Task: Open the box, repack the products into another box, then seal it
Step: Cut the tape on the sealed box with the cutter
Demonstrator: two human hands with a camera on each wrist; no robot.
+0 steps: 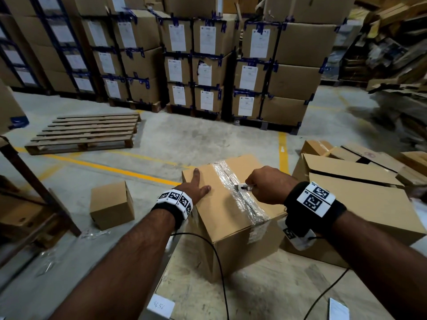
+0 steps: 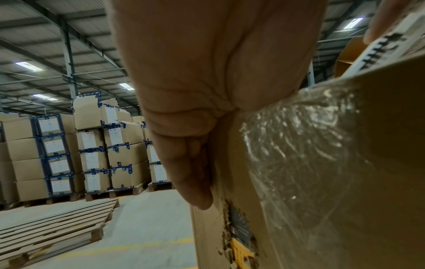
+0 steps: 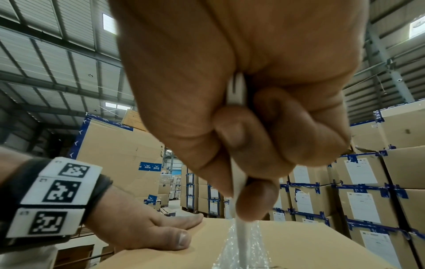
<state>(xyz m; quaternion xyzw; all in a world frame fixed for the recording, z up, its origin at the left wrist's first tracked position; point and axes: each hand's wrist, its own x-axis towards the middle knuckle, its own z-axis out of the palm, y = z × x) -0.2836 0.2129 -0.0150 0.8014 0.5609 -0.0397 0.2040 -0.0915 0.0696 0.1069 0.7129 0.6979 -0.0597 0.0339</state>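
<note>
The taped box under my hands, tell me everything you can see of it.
The box is plain brown cardboard, shut, standing upright on a flat cardboard sheet. A wrinkled strip of clear tape runs along the top seam and down the near side, beside a torn label. The left hand lies flat on its top; the right hand holds a white cutter against the tape.

A warehouse: tall stacks of labelled cartons [image 1: 208, 65] stand on pallets, an empty wooden pallet [image 1: 85, 132] lies on the concrete floor [image 1: 184, 139] with yellow lines, under a metal roof [image 2: 46, 36].
</note>
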